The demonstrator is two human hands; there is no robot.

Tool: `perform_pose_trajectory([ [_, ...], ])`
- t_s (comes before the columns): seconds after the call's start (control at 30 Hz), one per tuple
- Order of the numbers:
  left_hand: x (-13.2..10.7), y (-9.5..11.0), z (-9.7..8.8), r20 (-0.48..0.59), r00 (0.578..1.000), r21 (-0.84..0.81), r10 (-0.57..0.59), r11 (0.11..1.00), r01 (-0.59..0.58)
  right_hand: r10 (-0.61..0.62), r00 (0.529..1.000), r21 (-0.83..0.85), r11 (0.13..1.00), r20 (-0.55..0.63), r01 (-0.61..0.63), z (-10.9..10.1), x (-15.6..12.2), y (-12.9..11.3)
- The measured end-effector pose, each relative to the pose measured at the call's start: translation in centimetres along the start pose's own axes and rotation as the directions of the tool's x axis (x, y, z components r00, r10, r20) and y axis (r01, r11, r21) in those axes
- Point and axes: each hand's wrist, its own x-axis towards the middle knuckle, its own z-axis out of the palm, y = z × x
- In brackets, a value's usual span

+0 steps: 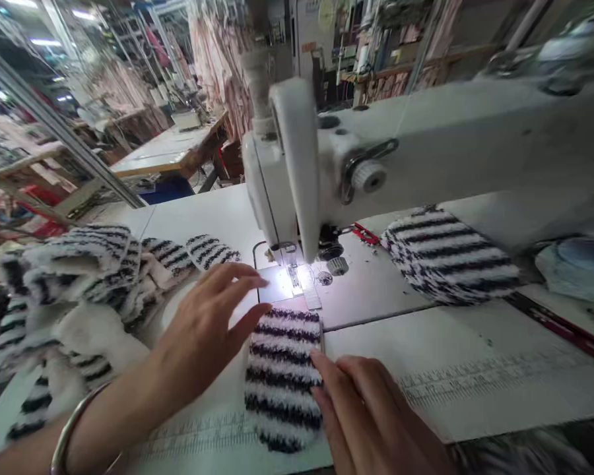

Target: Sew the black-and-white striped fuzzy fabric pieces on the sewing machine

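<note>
Black-and-white striped fleece piece [282, 376], one in number, lying flat on the white sewing table [475, 369] just in front of the needle plate [301, 287]. Its long axis runs from the table's near edge toward the presser foot [293, 270], the far, squarer end pointing at the needle and the rounded end toward the person; the stripes cross that axis. Left hand [208, 323]: fingers spread and extended, not closed on anything, held over the upper left corner of the piece, the thumb at its edge; whether the palm presses the table cannot be told. A metal bangle [72, 425] circles the left wrist. Right hand [371, 415]: fingers together and flat, tips resting on the right edge of the piece, pinning rather than clasping it. White sewing machine [376, 158], one, its lamp lighting the needle plate. To the right, beneath the machine arm, one stack of matching striped pieces [448, 254]. To the left, one loose heap of striped pieces [79, 284], some showing a plain cream side; their number cannot be counted. One red-handled snip [363, 233] lies behind the presser foot
</note>
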Motion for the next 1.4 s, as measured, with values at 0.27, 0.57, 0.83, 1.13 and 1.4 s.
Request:
perform_pose_trajectory([
  [0.27,-1.8,1.8,3.2,0.175,0.918,-0.143,0.356,0.932,-0.334,-0.113,0.982,-0.118,0.988,-0.149,0.096,4.3,0.6,0.4],
  [0.57,-0.7,0.2,3.1,0.203,0.951,-0.148,0.233,0.967,-0.205,-0.184,0.974,-0.143,0.976,-0.132,0.165,4.7,3.7,1.3],
  [0.83,0.1,-0.7,4.4,0.181,0.962,-0.118,0.205,0.975,-0.186,-0.118,0.985,-0.171,0.981,-0.122,0.097,5.2,4.5,1.3],
  [1.13,0.2,-1.5,5.2,0.171,0.973,-0.107,0.153,0.985,-0.136,-0.165,0.975,-0.183,0.974,-0.151,0.137,5.5,5.4,2.2],
  [1.4,0.2,-1.7,4.9,0.131,0.964,-0.111,0.233,0.969,-0.22,-0.127,0.99,-0.026,0.992,-0.056,0.126,5.4,5.0,3.3],
])
